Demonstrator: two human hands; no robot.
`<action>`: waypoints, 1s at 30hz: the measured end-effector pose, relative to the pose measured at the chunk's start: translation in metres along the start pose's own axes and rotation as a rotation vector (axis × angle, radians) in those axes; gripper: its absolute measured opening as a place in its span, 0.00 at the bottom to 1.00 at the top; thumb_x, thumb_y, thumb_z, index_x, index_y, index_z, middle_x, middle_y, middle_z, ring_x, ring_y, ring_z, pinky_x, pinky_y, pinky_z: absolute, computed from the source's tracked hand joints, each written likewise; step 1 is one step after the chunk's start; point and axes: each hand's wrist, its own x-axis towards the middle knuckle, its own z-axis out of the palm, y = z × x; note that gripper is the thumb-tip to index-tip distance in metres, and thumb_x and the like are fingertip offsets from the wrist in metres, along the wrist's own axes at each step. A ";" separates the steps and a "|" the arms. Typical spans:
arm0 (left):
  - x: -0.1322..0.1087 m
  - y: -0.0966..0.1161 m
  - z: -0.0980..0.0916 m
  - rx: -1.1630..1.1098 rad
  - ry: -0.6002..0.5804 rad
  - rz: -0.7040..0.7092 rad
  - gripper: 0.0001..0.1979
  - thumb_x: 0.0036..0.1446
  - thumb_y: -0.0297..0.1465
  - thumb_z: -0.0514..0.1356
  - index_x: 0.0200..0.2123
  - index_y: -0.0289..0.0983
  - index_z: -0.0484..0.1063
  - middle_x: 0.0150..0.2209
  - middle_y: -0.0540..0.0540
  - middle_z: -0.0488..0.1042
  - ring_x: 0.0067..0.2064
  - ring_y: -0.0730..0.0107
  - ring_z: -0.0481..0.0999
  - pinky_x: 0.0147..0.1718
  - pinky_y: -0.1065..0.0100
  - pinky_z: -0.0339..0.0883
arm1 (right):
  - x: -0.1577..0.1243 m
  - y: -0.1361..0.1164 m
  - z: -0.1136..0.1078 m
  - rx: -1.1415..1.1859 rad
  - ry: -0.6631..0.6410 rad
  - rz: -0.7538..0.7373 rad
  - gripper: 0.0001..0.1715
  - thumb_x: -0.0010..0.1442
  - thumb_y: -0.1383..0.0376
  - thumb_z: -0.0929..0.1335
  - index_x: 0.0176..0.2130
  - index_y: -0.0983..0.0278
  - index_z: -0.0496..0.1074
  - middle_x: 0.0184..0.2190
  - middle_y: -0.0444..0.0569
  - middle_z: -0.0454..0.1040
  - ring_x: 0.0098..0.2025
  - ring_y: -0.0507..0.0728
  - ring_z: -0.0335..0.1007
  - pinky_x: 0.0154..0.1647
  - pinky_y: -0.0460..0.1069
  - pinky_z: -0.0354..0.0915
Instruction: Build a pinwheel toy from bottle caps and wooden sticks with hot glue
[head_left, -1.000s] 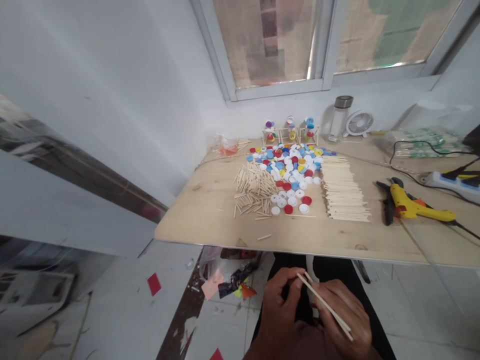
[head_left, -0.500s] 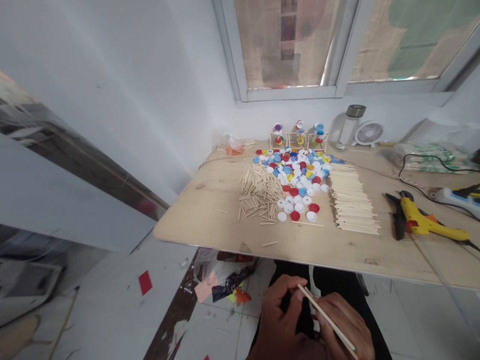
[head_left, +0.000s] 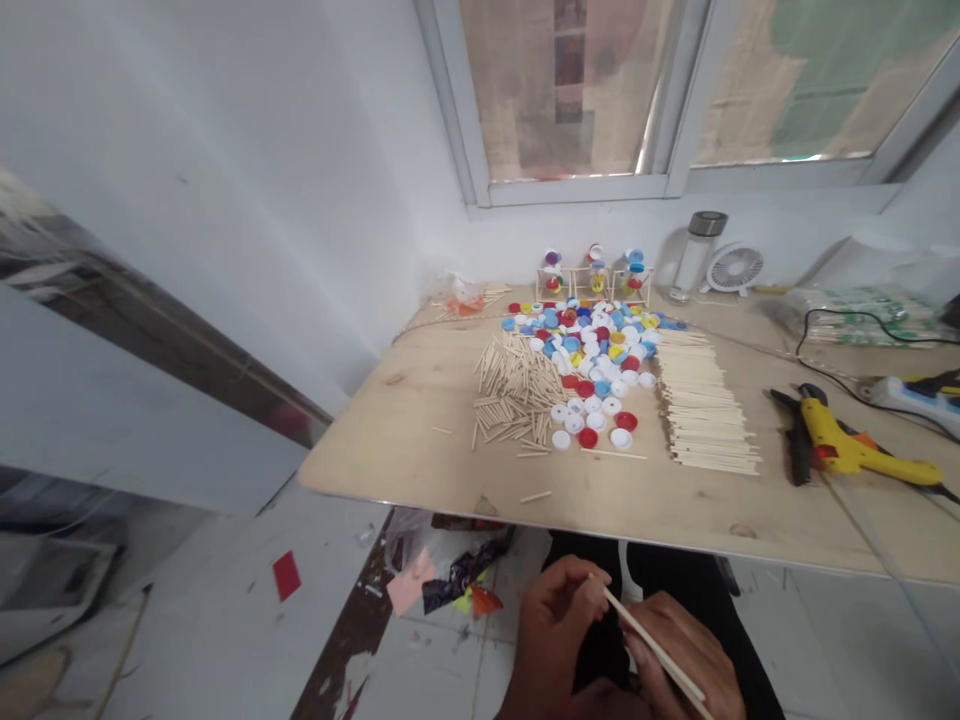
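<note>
Over my lap, below the table's front edge, both hands are on thin wooden sticks (head_left: 654,645). The thumb and fingertips of my left hand (head_left: 559,620) pinch the upper tip. My right hand (head_left: 686,650) is closed around the lower part, where two ends seem to show side by side. On the tabletop beyond lie a heap of short cut sticks (head_left: 517,385), a spread of coloured bottle caps (head_left: 592,345) and a neat stack of long sticks (head_left: 705,405). One short stick (head_left: 536,496) lies near the front edge.
A yellow glue gun (head_left: 847,445) and black-handled pliers (head_left: 796,440) lie at the right. Small stick-and-cap figures (head_left: 594,280), a clear bottle (head_left: 697,255) and a white fan (head_left: 735,268) stand along the wall. Scraps and a plastic bag (head_left: 409,540) are on the floor.
My left fingertips now cover more of the stick's upper tip. Both hands have otherwise stayed nearly in place, and the view has shifted slightly.
</note>
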 end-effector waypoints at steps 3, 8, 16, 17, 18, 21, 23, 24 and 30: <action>0.005 -0.002 0.002 -0.109 -0.008 -0.055 0.16 0.52 0.41 0.62 0.23 0.35 0.71 0.19 0.52 0.66 0.25 0.75 0.64 0.29 0.72 0.60 | -0.001 0.002 -0.004 0.055 -0.019 0.042 0.22 0.58 0.76 0.63 0.50 0.61 0.70 0.32 0.50 0.75 0.29 0.55 0.72 0.28 0.47 0.69; 0.011 -0.015 0.003 -0.184 -0.058 -0.123 0.20 0.48 0.46 0.63 0.20 0.34 0.69 0.16 0.53 0.63 0.21 0.76 0.61 0.24 0.73 0.57 | -0.001 -0.001 -0.010 0.146 0.017 0.177 0.14 0.58 0.73 0.64 0.42 0.59 0.74 0.30 0.47 0.75 0.30 0.54 0.73 0.30 0.45 0.70; 0.009 -0.019 0.005 -0.196 -0.011 -0.173 0.18 0.45 0.45 0.66 0.29 0.34 0.78 0.16 0.53 0.65 0.21 0.76 0.61 0.26 0.72 0.58 | 0.000 -0.007 -0.004 0.330 0.104 0.541 0.12 0.62 0.63 0.64 0.32 0.62 0.75 0.26 0.48 0.74 0.29 0.55 0.72 0.30 0.45 0.67; 0.009 -0.018 0.005 -0.190 -0.004 -0.174 0.18 0.46 0.45 0.65 0.30 0.34 0.78 0.16 0.53 0.65 0.21 0.76 0.62 0.26 0.72 0.58 | 0.000 -0.007 -0.004 0.330 0.119 0.553 0.12 0.62 0.62 0.64 0.31 0.62 0.75 0.26 0.48 0.74 0.29 0.55 0.72 0.30 0.45 0.67; 0.009 -0.017 0.006 -0.181 0.004 -0.175 0.18 0.46 0.44 0.65 0.30 0.34 0.78 0.17 0.52 0.65 0.22 0.76 0.62 0.27 0.72 0.58 | 0.000 -0.006 -0.004 0.321 0.142 0.562 0.12 0.62 0.62 0.64 0.31 0.62 0.75 0.26 0.48 0.73 0.29 0.55 0.71 0.30 0.45 0.67; 0.009 -0.015 0.008 -0.143 0.019 -0.189 0.18 0.47 0.44 0.64 0.31 0.34 0.79 0.17 0.52 0.65 0.22 0.75 0.62 0.27 0.71 0.59 | -0.002 -0.002 -0.006 0.271 0.126 0.535 0.12 0.62 0.62 0.64 0.32 0.62 0.76 0.25 0.48 0.74 0.29 0.55 0.72 0.29 0.45 0.68; 0.009 -0.015 0.010 -0.122 0.032 -0.197 0.18 0.47 0.44 0.64 0.30 0.33 0.79 0.16 0.52 0.64 0.22 0.75 0.61 0.27 0.71 0.58 | -0.004 0.002 -0.009 0.242 0.060 0.495 0.12 0.62 0.63 0.64 0.35 0.62 0.77 0.27 0.49 0.75 0.30 0.55 0.72 0.30 0.45 0.69; 0.009 -0.015 0.011 -0.115 0.043 -0.197 0.18 0.46 0.44 0.64 0.30 0.33 0.79 0.16 0.53 0.63 0.21 0.75 0.61 0.26 0.71 0.58 | -0.005 0.003 -0.010 0.235 0.032 0.477 0.12 0.62 0.63 0.64 0.37 0.62 0.77 0.28 0.50 0.75 0.30 0.55 0.73 0.30 0.45 0.69; 0.003 -0.009 0.015 -0.091 0.132 -0.179 0.15 0.47 0.42 0.63 0.26 0.34 0.77 0.15 0.54 0.60 0.22 0.76 0.59 0.25 0.72 0.56 | -0.009 -0.001 -0.004 0.260 0.113 0.515 0.12 0.62 0.62 0.65 0.35 0.61 0.78 0.26 0.49 0.74 0.30 0.55 0.72 0.30 0.45 0.68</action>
